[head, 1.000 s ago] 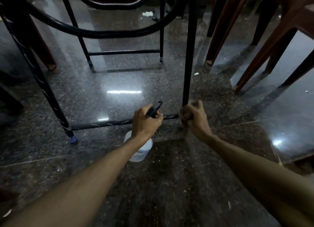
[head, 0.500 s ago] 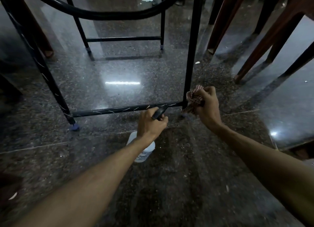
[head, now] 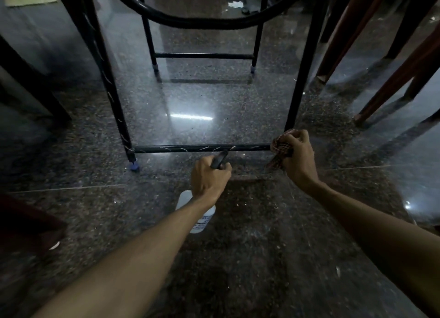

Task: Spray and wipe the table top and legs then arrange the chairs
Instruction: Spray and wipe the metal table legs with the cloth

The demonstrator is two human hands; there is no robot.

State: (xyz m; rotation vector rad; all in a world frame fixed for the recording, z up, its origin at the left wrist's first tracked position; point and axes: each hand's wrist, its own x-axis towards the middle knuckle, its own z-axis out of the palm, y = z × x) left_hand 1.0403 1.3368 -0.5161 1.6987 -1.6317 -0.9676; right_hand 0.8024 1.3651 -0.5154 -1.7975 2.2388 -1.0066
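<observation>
Your left hand is closed around the neck of the spray bottle, with the dark trigger head poking out past your knuckles toward the low crossbar just ahead of it. The bottle's pale body hangs below your wrist, over the floor; you cannot tell from here whether its base touches the floor. Your right hand is fisted on the checked cloth, which is bunched between your fingers and pressed where the crossbar's right end meets the right leg. That leg rises straight up and away from your right hand. The crossbar runs left from the cloth, past the front of your left hand, to the left leg, which stands well to the left of both hands on a blue foot. Both the left leg and the crossbar carry pale scratch marks. Beyond your hands, two rear legs joined by a second bar stand on the same speckled, glossy floor, and a black curved tube sweeps across above them. To the right of your right hand, brown chair legs slant down to the floor, well apart from the counter's frame.
</observation>
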